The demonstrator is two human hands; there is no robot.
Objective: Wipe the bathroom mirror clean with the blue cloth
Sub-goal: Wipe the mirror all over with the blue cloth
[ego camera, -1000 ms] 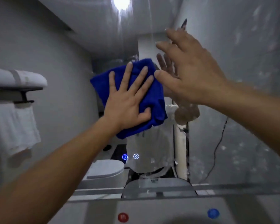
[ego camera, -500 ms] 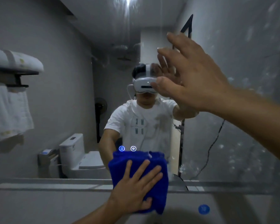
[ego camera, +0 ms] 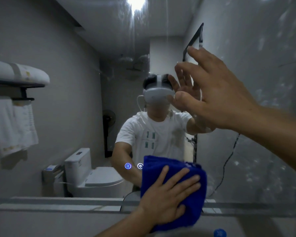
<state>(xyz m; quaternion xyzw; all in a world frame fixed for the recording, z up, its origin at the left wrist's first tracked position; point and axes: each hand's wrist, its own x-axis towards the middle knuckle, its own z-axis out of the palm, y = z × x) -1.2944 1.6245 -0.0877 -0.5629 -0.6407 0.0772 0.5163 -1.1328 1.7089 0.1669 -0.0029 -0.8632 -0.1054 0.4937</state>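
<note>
The left hand [ego camera: 167, 195] presses the blue cloth [ego camera: 173, 190] flat against the lower edge of the mirror [ego camera: 92, 82], its fingers [ego camera: 186, 182] spread straight over the fabric, just right of two small lit icons [ego camera: 128, 166] on the glass. Higher on the mirror, the right hand [ego camera: 217, 93] rests with released, outstretched fingers, fingertips touching the glass.

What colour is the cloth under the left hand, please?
Deep blue; the cloth shows clearly in the head view.
</note>
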